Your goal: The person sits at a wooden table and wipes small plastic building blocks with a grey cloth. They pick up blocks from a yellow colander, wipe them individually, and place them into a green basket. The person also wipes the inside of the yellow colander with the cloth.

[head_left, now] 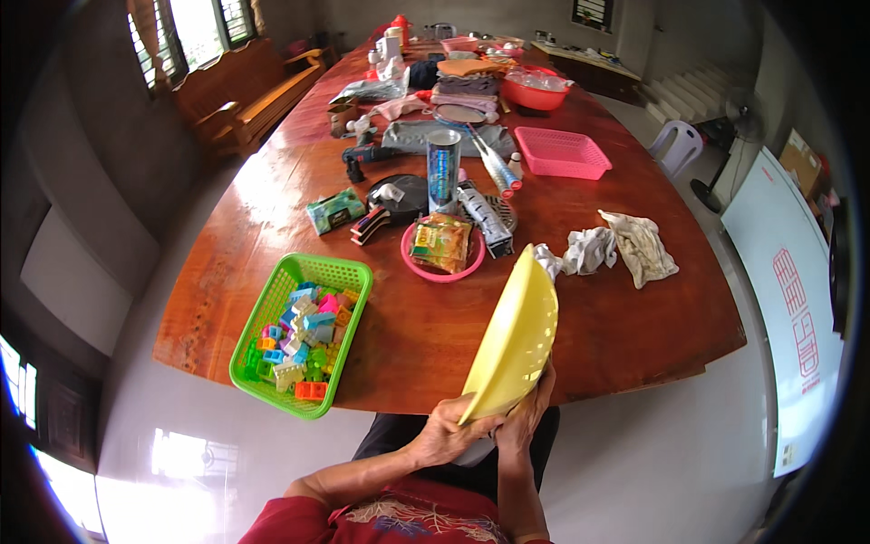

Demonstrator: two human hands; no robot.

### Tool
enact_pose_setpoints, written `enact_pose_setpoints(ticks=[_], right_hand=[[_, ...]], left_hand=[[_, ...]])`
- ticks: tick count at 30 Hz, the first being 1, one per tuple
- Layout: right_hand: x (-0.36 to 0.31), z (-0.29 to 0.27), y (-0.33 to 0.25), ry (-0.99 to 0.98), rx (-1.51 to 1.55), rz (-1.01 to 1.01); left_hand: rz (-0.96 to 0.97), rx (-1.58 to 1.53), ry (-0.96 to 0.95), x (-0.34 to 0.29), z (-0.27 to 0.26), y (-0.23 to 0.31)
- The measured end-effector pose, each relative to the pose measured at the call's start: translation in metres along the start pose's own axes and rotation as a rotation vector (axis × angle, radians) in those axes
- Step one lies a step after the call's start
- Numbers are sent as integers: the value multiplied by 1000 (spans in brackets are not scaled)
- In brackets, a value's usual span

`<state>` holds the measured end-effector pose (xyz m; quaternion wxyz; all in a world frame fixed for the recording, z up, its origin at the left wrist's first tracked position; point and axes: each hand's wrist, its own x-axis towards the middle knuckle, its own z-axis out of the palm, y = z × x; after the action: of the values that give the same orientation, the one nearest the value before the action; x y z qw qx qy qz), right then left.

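Note:
Over the table's near edge, a yellow plastic colander (512, 335) is tipped up on its side, its holed wall facing right. My left hand (456, 433) is closed on the lower end of its rim. Close beside it, my right hand (524, 419) grips the colander's lower right side, with some fingers hidden behind it. To the left stands a green plastic basket (355, 322) holding a heap of colourful toy building bricks (313, 328). Beyond the colander, a pink bowl (431, 276) contains food packets (442, 240).
Crumpled pale cloths (589, 250) lie to the right. Farther back are a clear tube (443, 172), a power drill (364, 156), a green tissue pack (335, 210), rackets (494, 161), a pink tray (562, 151) and a red basin (536, 93). The wooden table (208, 299) has a curved near edge.

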<state>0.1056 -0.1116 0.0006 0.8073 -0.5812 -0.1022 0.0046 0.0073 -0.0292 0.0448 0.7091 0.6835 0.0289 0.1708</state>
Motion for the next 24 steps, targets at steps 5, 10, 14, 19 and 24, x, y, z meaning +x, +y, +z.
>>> enact_pose_setpoints(ticks=[5,10,14,19,24], right_hand=[[-20,-3,-22,-29,293,-171],[-6,-22,-43,92,-103,-253],[9,-41,-53,87,147,-68],[4,-74,-45,16,-316,55],[-4,-88,-26,-73,-180,408]], left_hand=[[220,405,-84,22,0,3],[321,821,-144,28,11,-7],[280,1021,-296,20,10,-24],[318,1209,-439,15,2,-41],[283,1315,-529,13,1,-59]])
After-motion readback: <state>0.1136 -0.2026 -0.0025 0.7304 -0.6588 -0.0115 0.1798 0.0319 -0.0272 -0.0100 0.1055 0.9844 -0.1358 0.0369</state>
